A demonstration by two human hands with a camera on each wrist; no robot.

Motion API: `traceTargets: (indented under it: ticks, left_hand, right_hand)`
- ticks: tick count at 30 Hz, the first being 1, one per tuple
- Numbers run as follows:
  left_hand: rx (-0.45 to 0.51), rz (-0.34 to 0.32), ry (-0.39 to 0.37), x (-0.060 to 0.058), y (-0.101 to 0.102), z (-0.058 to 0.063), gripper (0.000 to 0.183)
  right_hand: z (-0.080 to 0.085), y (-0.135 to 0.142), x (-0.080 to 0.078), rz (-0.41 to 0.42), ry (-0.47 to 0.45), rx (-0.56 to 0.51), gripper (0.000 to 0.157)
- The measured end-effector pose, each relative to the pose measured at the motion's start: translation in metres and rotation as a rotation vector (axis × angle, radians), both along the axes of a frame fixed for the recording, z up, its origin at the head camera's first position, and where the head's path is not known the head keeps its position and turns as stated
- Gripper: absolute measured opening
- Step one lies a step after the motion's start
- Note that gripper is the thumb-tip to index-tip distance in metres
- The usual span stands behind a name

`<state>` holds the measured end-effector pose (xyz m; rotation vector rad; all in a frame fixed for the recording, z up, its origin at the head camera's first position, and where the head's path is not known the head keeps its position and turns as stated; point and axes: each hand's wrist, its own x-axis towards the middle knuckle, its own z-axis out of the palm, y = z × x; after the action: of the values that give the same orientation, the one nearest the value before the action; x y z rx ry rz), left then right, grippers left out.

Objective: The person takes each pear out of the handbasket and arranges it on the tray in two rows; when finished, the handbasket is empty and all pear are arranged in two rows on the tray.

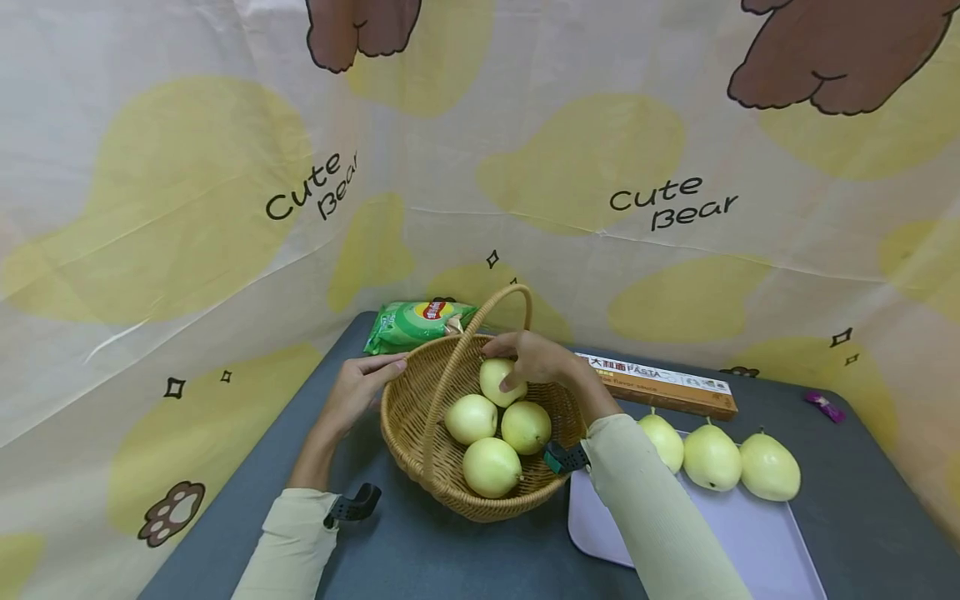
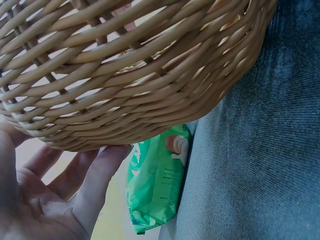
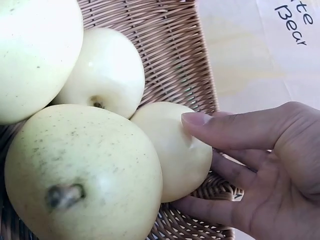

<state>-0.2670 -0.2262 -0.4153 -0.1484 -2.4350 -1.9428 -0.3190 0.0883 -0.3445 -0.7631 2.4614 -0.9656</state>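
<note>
A woven wicker basket (image 1: 467, 507) with a tall arched handle stands on the table, tilted so its inside shows. Several pale yellow-green pears lie in it, including a front pear (image 1: 492, 468) and a left pear (image 1: 471, 419). My right hand (image 3: 265, 165) reaches in and holds the rearmost pear (image 3: 172, 150) between thumb and fingers, beside a larger spotted pear (image 3: 85, 170). On the basket's left side my left hand (image 1: 358, 392) grips the rim. From the left wrist, its fingertips show right at the woven edge, partly hidden behind it.
Behind the basket lies a green chip bag (image 1: 408, 327). A pasta box (image 1: 660, 383) is at the back right. Three pears (image 1: 711, 457) sit along the back of a pale lilac tray (image 1: 600, 533), partly covered by my right sleeve. A small purple packet (image 1: 825, 407) lies far right.
</note>
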Motion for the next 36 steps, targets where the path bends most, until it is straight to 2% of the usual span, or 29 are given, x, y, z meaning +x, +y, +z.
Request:
traceTargets:
  ticks: [9,17,26,36]
  left_hand:
    - [0.002,-0.002,0.008,0.0,0.0,0.001,0.045]
    - [-0.023,0.007,0.012,0.0,0.0,0.001,0.046]
    - [-0.008,0.001,0.014,0.0,0.0,0.0,0.044]
    - [-0.015,0.001,0.012,0.0,-0.001,0.0,0.045]
  right_hand:
    - [0.0,-0.005,-0.002,-0.012,-0.006,0.038,0.069]
    - [0.001,-0.012,-0.001,-0.01,0.066,0.247,0.067]
    - [0.0,-0.011,0.002,-0.011,0.08,0.286,0.075]
    - [0.0,-0.012,0.004,0.012,0.121,0.276,0.075]
